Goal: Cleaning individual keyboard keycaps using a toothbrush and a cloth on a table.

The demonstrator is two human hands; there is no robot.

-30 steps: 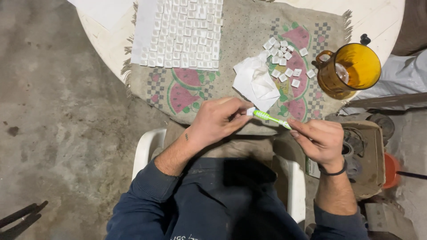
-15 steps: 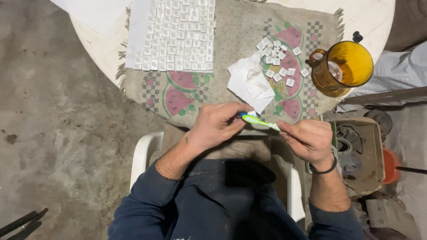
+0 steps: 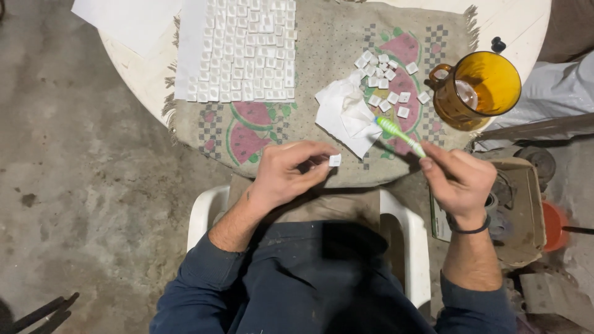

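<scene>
Small white square tile, pinched in the left hand fingertips, sits above the patterned cloth's near edge. The right hand grips a green toothbrush beside the crumpled tissue. Good brushing likely needs a firm edge pinch, face exposed.

One open brown cardboard box is seen on the floor, right of the white chair, w/ a green-edged flap; no labels, signs or screens

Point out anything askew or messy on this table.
Nothing is spilled or broken. The loose tiles lie scattered beside the crumpled tissue, unlike the neat tile grid. The mat overhangs the table edge.
</scene>
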